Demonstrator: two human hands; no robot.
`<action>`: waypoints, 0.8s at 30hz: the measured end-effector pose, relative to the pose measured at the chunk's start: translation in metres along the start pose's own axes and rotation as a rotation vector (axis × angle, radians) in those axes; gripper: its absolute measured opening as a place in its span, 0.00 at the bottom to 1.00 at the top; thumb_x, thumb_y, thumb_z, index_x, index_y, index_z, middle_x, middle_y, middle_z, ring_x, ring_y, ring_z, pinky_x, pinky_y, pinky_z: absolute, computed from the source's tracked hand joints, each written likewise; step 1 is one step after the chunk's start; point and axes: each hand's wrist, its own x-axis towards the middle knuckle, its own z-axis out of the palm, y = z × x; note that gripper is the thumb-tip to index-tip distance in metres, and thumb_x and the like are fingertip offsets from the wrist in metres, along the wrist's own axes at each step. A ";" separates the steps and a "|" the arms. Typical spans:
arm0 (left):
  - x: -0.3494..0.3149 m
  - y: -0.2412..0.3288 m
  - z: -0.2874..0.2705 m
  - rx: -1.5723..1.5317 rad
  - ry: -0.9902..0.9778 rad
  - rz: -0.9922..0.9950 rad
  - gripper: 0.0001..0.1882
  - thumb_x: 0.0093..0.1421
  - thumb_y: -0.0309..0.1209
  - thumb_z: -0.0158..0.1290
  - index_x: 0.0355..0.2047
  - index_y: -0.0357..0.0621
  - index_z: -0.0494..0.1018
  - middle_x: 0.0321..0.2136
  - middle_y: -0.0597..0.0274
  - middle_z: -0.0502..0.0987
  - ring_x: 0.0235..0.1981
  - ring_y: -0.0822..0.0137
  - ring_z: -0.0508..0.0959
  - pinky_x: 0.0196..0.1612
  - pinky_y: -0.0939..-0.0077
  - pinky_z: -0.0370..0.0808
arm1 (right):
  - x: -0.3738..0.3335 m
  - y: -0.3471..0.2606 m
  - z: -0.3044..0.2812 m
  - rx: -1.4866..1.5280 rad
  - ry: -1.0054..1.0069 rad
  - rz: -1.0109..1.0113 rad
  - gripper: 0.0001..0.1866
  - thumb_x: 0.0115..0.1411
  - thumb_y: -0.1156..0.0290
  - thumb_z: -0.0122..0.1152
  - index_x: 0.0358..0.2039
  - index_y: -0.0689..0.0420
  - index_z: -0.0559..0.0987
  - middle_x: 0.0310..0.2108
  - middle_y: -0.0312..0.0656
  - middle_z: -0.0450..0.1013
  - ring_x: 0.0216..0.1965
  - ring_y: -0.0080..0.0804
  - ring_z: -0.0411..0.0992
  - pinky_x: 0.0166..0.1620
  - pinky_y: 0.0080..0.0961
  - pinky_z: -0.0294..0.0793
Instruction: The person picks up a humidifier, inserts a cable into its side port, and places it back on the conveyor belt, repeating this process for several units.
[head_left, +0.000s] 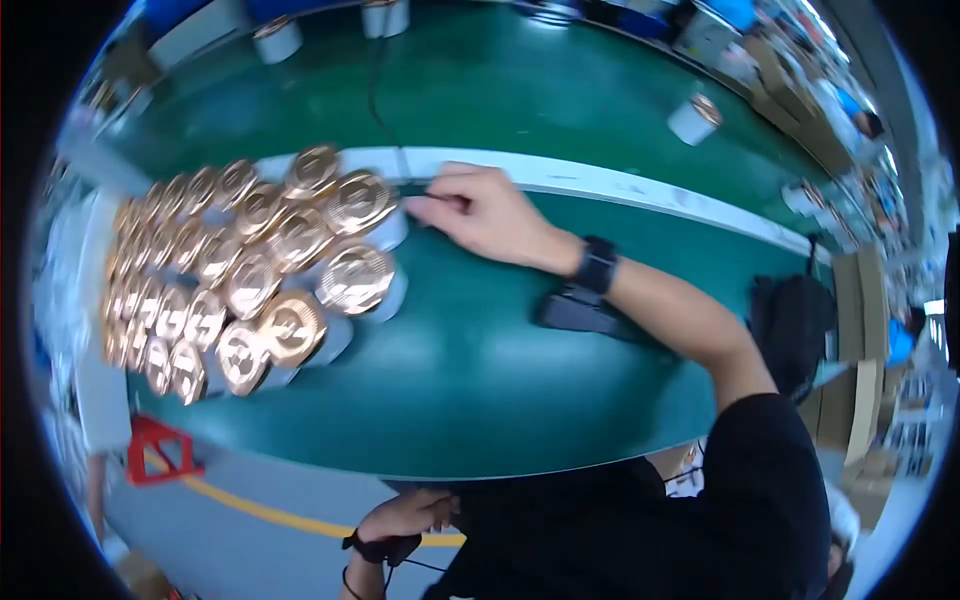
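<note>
My right hand reaches over the far part of the green work table, beside the white strip. Its thumb and forefinger are pinched together at the end of a thin black cable, which comes down from the far side. Just left of the fingertips stand several round pale containers with shiny gold lids, packed close together in rows. My left hand is low in front of my body, below the table's near edge. Its fingers are curled against the dark clothing, and what they may hold is hidden. Both wrists wear dark bands.
A black device lies under my right forearm. A black bag and cardboard boxes are at the right. More gold-lidded containers stand across the white strip. A red frame is at lower left.
</note>
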 end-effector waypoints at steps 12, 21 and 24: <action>0.164 0.070 -0.115 -0.394 -0.222 0.371 0.16 0.67 0.35 0.44 0.38 0.33 0.73 0.27 0.54 0.76 0.28 0.66 0.76 0.30 0.74 0.72 | 0.007 0.054 -0.101 0.631 0.064 0.382 0.15 0.63 0.64 0.58 0.21 0.57 0.77 0.17 0.28 0.69 0.18 0.11 0.57 0.21 0.16 0.53; 0.121 0.150 -0.159 -0.140 -0.112 0.440 0.15 0.67 0.35 0.44 0.38 0.33 0.73 0.26 0.55 0.76 0.27 0.66 0.75 0.29 0.74 0.72 | 0.039 0.061 -0.115 0.647 0.159 0.356 0.17 0.65 0.68 0.56 0.19 0.58 0.72 0.16 0.28 0.67 0.17 0.10 0.54 0.20 0.18 0.51; 0.094 0.151 -0.139 -0.044 -0.074 0.462 0.15 0.66 0.35 0.44 0.37 0.33 0.73 0.26 0.55 0.75 0.27 0.67 0.75 0.29 0.74 0.72 | 0.046 0.051 -0.120 0.723 0.082 0.459 0.15 0.65 0.68 0.56 0.20 0.58 0.72 0.16 0.29 0.66 0.18 0.10 0.54 0.21 0.17 0.51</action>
